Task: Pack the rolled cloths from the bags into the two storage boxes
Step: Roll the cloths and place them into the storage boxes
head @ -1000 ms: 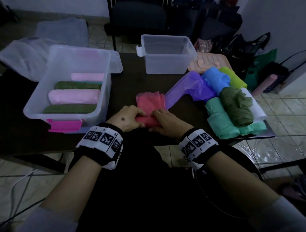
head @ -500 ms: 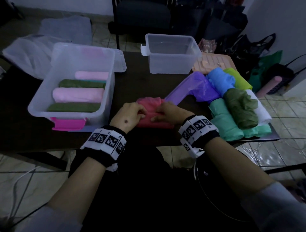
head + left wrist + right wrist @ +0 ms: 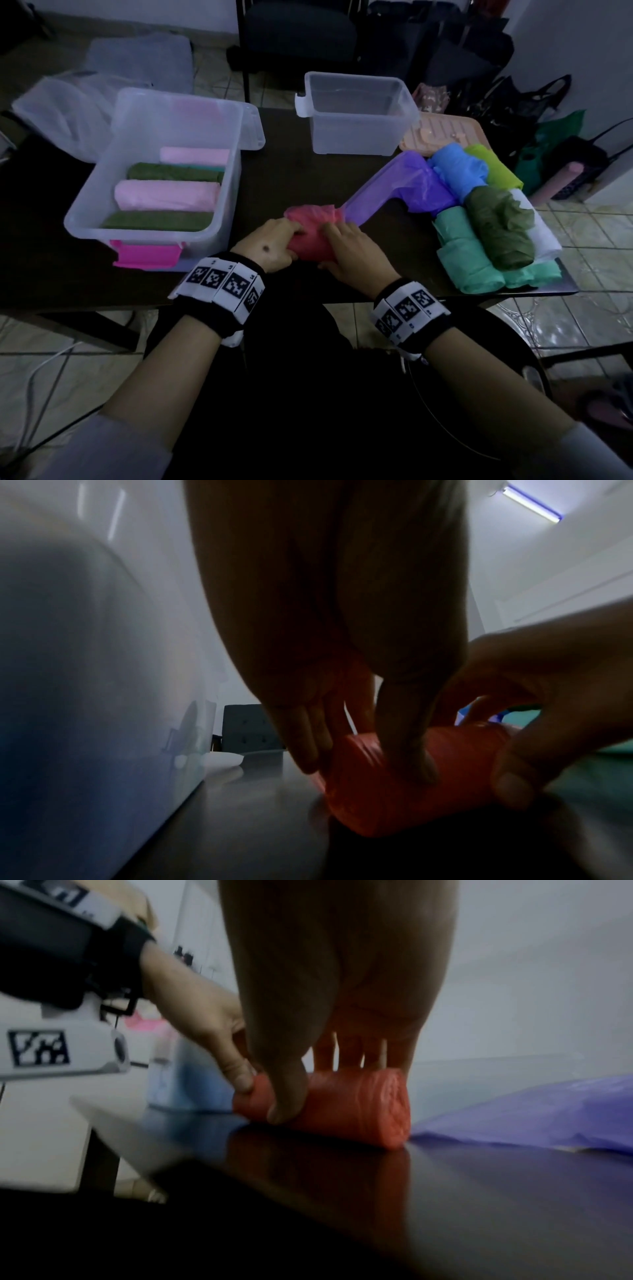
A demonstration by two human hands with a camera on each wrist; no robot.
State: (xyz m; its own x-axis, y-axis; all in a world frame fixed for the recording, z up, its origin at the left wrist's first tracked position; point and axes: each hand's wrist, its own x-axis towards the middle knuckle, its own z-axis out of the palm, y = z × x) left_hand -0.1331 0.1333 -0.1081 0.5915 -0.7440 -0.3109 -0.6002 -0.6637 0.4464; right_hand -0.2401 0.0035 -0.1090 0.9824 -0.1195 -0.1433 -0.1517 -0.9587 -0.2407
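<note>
A red cloth roll (image 3: 313,236) lies on the dark table (image 3: 274,178) near its front edge, with a short loose end still flat beyond it. My left hand (image 3: 291,240) grips the roll's left part, fingers over the top and thumb at the front (image 3: 404,737). My right hand (image 3: 329,240) holds the right part the same way (image 3: 308,1069). The large clear box (image 3: 85,219) at the left holds pink and green rolls. A smaller clear box (image 3: 359,137) at the back is empty.
A pile of rolled cloths (image 3: 479,219) in purple, blue, lime, olive, teal and white fills the table's right side. A peach lid (image 3: 442,132) lies behind it. A pink clip (image 3: 147,255) sits at the large box's front. Chairs and bags stand beyond the table.
Both hands have rolled the red cloth away from me. The flat loose end has become shorter and the roll thicker.
</note>
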